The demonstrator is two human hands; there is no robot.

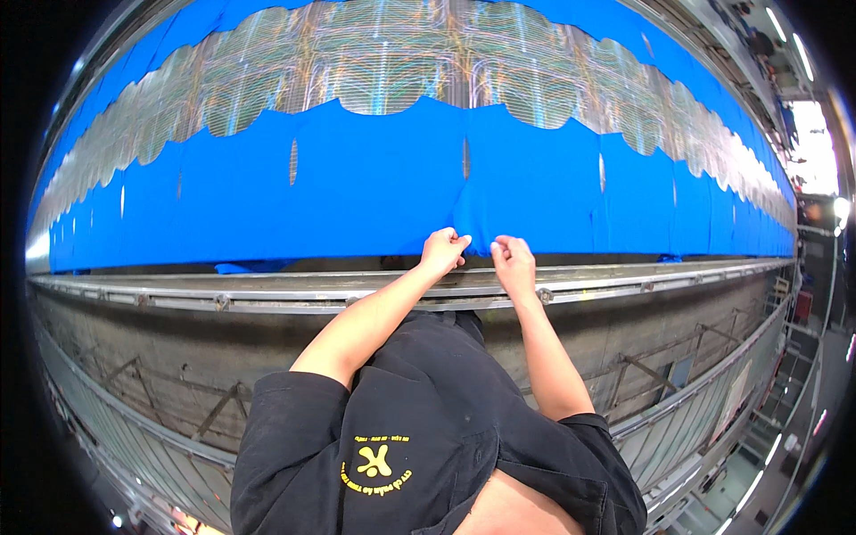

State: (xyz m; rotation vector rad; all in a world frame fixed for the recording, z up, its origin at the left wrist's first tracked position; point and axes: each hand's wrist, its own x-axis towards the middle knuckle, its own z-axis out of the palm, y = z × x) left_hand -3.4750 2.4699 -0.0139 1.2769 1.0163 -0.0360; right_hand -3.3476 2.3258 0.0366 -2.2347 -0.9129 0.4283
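Wide blue fabric (374, 178) lies along the table before me, with a scalloped far edge and narrow slits between its panels. At its near edge, my left hand (442, 252) is closed, thumb and fingers pinching the cloth. A short distance to the right, my right hand (514, 263) is also closed, its fingertips pinched at the same edge. Between the two hands the cloth rises in a small loose fold, running up toward a slit. The exact bit of cloth inside each pinch is hidden by the fingers.
Beyond the fabric runs a strip of shiny, multicoloured lined table surface (383, 62), with more blue fabric (134, 76) on its far side. A metal rail (223, 299) follows the near edge, close to my waist. Below it are a floor and metal railings (169, 428).
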